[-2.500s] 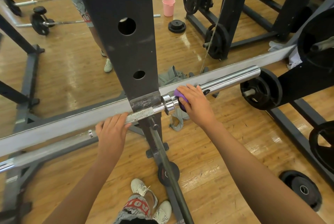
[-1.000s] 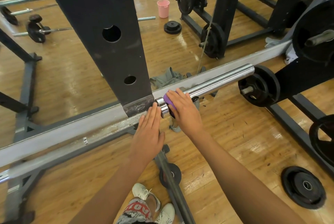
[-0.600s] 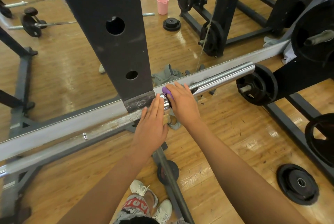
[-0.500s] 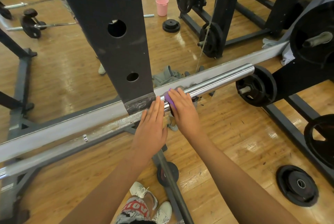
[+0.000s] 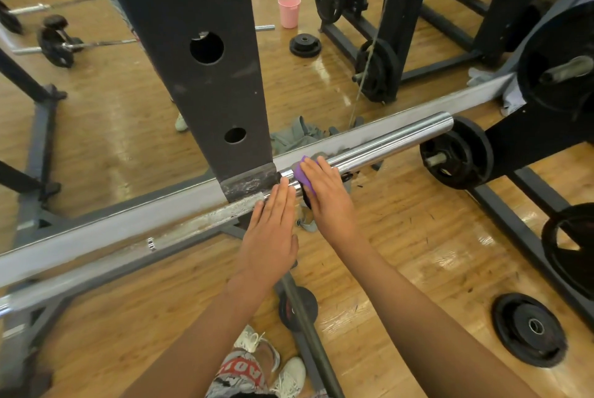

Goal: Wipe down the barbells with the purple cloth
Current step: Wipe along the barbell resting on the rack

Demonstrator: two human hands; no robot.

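Bar: chrome steel barbell point(image 5: 385, 144), sleeve gleaming, shaft dulled.
Cloth: small purple cloth point(image 5: 303, 174), clasped by right hand point(image 5: 325, 196).
Left hand point(image 5: 273, 233): laid flat, unclenched.

Your right hand point(image 5: 324, 195) covers most of the purple cloth point(image 5: 301, 174); only a corner shows. The barbell point(image 5: 385, 145) leaves view at the left, and your left hand point(image 5: 273, 230) hides a stretch of it.
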